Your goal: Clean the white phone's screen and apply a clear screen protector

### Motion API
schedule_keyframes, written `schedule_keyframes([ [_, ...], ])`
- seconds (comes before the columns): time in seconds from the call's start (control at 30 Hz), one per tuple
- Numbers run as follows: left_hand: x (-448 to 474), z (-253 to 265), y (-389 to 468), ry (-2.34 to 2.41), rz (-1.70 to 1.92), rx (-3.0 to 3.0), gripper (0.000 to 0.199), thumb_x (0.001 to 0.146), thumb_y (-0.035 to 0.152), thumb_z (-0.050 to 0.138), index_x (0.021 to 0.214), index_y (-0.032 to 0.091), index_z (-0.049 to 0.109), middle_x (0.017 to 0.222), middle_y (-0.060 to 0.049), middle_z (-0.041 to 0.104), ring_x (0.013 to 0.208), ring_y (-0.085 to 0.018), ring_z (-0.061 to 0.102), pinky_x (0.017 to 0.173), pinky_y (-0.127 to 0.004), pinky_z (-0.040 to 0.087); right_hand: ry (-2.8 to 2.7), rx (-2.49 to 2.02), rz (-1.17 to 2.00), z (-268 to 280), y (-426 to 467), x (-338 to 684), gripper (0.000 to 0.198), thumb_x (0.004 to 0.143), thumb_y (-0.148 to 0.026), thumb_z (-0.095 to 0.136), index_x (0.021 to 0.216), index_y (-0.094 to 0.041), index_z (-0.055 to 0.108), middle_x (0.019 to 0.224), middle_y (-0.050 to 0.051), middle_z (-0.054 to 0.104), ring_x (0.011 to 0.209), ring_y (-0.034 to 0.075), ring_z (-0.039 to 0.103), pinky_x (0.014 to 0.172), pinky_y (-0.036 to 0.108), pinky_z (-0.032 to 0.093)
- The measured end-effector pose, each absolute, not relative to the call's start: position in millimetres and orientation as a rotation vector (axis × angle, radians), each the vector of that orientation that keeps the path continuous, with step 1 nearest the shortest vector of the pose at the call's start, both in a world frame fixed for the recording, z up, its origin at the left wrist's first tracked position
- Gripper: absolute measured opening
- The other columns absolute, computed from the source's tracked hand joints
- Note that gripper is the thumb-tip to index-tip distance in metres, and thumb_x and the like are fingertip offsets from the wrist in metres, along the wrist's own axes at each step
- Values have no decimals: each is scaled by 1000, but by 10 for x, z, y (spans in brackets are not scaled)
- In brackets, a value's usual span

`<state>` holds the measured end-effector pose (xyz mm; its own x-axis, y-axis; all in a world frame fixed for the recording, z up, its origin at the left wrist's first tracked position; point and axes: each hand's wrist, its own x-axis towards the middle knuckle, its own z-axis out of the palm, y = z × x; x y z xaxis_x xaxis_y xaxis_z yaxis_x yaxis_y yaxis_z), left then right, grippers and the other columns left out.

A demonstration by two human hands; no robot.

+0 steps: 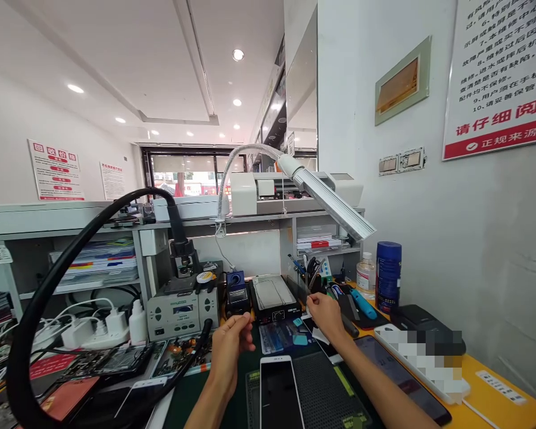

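Note:
A white-framed phone [280, 390] with a dark screen lies face up at the front of the mat [326, 381]. Above and left of it is my left hand [233, 345], raised, thumb and forefinger pinched together and the other fingers curled. My right hand [326, 319] is also closed in a pinch, farther forward, above a second white phone [322, 339] that it partly covers. A faint see-through sheet seems to show left of the right fingertips, but whether they hold it is unclear. Blue plastic packets [279, 336] lie between the hands.
A grey soldering station [183, 313] stands at left, with a thick black hose [49, 280] arching in front. Behind the hands is a flat black-framed device [274, 295]. On the right are a blue spray can [388, 274], a large dark phone [402, 375] and a white power strip [422, 360].

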<state>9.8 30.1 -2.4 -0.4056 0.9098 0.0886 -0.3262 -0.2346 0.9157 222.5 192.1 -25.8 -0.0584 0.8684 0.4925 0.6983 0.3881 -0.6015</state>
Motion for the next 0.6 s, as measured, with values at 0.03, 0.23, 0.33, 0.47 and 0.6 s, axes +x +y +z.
schedule_keyframes([
  [0.03,101,-34,306,1101,1774,829,38,64,49,83,70,15,68,63,1,55,55,-12,49,47,-23,47,-1803,-1374,251,-265,1931,2213,26,89,-30,50,79,-18,71,64,6,73,63,21,69,58,25,41],
  [0.23,132,-52,326,1119,1754,856,41,65,53,82,73,14,70,67,0,56,56,-12,49,47,-24,47,-1779,-1404,244,-301,1948,2142,23,90,-29,50,79,-17,66,67,8,72,65,21,69,56,25,39],
  [0.33,161,-36,314,1128,1746,862,42,64,53,82,72,14,70,68,0,55,55,-12,49,46,-24,47,-1779,-1380,255,-317,1948,2124,23,92,-34,51,89,-16,65,68,7,72,70,23,70,58,26,41],
  [0.47,200,-7,279,1124,1745,879,39,64,51,83,73,14,71,71,0,57,57,-12,49,47,-23,46,-1771,-1366,282,-334,1969,2126,26,92,-38,50,97,-16,64,70,7,73,73,24,72,60,27,44],
  [0.6,216,16,257,1126,1740,885,40,63,51,83,73,14,72,70,0,56,57,-12,49,47,-24,46,-1772,-1371,289,-347,1980,2139,22,91,-34,51,94,-17,64,70,7,73,73,23,72,60,27,44],
])
